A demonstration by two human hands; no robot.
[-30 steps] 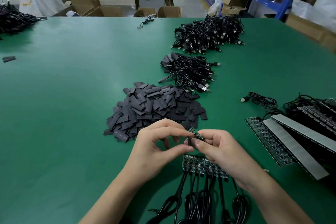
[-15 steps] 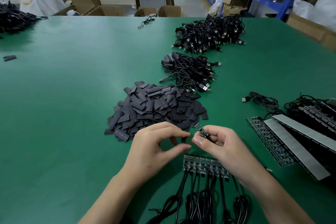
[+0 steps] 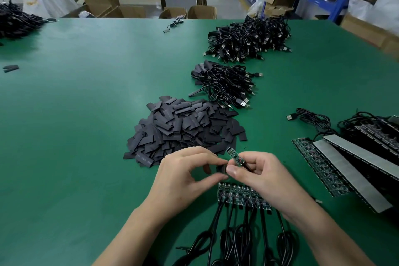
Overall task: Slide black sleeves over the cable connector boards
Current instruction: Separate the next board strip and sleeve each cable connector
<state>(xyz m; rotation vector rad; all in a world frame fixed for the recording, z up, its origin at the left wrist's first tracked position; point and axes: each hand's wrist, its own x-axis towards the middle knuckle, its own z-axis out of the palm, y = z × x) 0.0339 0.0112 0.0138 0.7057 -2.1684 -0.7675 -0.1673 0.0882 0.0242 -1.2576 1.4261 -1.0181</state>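
My left hand point(image 3: 185, 176) pinches a short black sleeve point(image 3: 221, 168) between thumb and forefinger. My right hand point(image 3: 262, 176) holds a small green connector board point(image 3: 233, 155) with its black cable; the board tilts up and away, its free end above the sleeve. The two hands touch just above a row of several green boards point(image 3: 241, 197) whose black cables point(image 3: 237, 235) run toward me. A heap of loose black sleeves point(image 3: 183, 129) lies right behind my hands.
Two piles of black USB cables point(image 3: 224, 85) point(image 3: 248, 36) lie farther back on the green table point(image 3: 75, 114). Stacked board strips with grey backing point(image 3: 349, 168) sit at the right. Another dark pile point(image 3: 15, 21) lies far left. Cardboard boxes and blue shelving stand beyond the table.
The board in my right hand has lifted and tilted up away from the sleeve; both hands have shifted slightly forward. The sleeve stays pinched in my left hand.
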